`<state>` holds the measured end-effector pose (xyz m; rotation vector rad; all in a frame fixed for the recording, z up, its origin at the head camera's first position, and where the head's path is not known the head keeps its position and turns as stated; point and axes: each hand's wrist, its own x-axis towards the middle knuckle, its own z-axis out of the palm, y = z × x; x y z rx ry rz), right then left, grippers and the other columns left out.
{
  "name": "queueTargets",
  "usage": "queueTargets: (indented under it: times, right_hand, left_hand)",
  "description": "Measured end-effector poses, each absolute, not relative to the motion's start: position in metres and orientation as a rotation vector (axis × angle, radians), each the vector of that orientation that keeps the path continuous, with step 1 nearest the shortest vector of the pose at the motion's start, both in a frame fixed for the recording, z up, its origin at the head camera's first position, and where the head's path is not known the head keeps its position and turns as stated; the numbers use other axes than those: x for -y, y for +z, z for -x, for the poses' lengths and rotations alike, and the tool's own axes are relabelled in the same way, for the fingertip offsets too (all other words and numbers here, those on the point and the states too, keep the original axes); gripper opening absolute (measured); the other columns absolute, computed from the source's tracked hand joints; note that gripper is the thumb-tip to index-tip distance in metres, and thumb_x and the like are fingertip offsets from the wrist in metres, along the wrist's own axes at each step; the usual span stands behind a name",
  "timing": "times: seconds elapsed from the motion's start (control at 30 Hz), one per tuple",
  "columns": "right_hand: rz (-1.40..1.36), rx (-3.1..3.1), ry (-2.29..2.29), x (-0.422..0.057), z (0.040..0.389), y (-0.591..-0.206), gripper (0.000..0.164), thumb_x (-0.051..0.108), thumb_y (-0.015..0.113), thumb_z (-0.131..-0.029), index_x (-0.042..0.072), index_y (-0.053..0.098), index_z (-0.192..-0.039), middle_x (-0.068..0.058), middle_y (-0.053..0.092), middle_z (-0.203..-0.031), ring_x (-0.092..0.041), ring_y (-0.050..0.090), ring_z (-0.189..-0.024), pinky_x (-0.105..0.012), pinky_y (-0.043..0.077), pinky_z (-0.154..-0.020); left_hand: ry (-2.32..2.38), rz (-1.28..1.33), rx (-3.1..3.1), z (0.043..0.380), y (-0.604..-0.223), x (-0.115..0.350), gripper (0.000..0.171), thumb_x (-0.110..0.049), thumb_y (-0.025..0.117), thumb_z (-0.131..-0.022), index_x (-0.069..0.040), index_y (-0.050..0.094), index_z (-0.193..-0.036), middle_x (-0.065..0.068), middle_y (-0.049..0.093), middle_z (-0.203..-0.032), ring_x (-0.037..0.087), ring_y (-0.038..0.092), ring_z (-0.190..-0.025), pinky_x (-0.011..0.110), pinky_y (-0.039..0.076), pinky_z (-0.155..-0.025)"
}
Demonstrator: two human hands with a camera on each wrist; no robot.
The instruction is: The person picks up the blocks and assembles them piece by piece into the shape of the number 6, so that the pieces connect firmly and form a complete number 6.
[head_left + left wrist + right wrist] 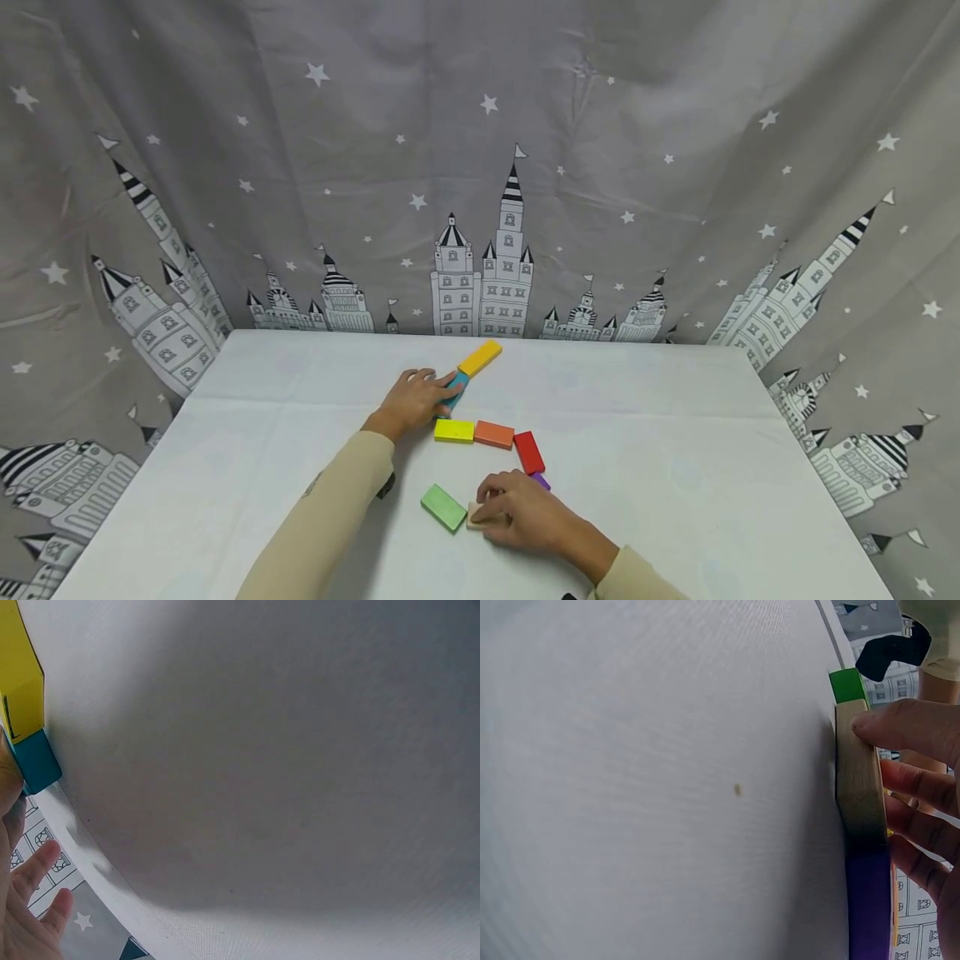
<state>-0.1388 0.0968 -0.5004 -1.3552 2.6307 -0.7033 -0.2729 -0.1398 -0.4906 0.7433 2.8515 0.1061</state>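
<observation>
My left hand (pixel 414 402) reaches over a blue wooden block (pixel 460 383) and pinches it between thumb and fingers. Against the block's far end lies an amber-yellow block (pixel 480 358); a bright yellow block (pixel 454 431) sits just by its near end. Closer to me, my right hand (pixel 532 512) grips a plain wood block (pixel 859 761) by its sides, thumb on the near face. One end of that block meets a green block (pixel 443 508); its other end meets a purple block (pixel 868 900), mostly covered by the hand in the head view.
An orange block (pixel 494 434) and a red block (pixel 529 452) continue the curved row between the bright yellow and purple ones. All lie flat on a white-covered table (pixel 660 433). Behind its far edge hangs a grey curtain (pixel 375 192) printed with castles and stars.
</observation>
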Motion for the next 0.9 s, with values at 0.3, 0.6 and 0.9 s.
queueTargets:
  times: [0.3, 0.6, 0.9]
  right_hand:
    - [1.318, -2.615, -0.722, -0.0964, 0.1398, -0.4989, 0.017, 0.019, 0.076, -0.084, 0.021, 0.078, -0.1, 0.009, 0.063, -0.103, -0.001, 0.053, -0.09, -0.011, 0.042, -0.077]
    - [1.248, -2.613, -0.771, -0.0938, 0.1399, -0.4993, 0.016, 0.018, 0.078, -0.082, 0.019, 0.079, -0.098, 0.01, 0.063, -0.1, 0.001, 0.053, -0.087, -0.012, 0.044, -0.076]
    - [1.153, -2.591, -0.804, -0.0921, 0.1367, -0.4978, 0.015, 0.016, 0.077, -0.083, 0.018, 0.079, -0.098, 0.011, 0.062, -0.101, 0.002, 0.05, -0.089, -0.013, 0.044, -0.076]
  left_hand:
    - [0.112, -0.746, -2.846, 0.2737, -0.4919, 0.1392, 0.06, -0.041, 0.058, -0.09, -0.027, 0.042, -0.145, -0.004, 0.034, -0.154, 0.033, 0.037, -0.136, 0.054, 0.027, -0.111]
    - [0.084, -0.752, -2.847, 0.2765, -0.4902, 0.1398, 0.061, -0.042, 0.059, -0.089, -0.028, 0.041, -0.146, -0.005, 0.033, -0.154, 0.033, 0.037, -0.136, 0.054, 0.026, -0.111]
    - [0.038, -0.754, -2.833, 0.2762, -0.4865, 0.1377, 0.061, -0.042, 0.061, -0.089, -0.028, 0.043, -0.145, -0.004, 0.035, -0.153, 0.033, 0.036, -0.136, 0.054, 0.027, -0.111]
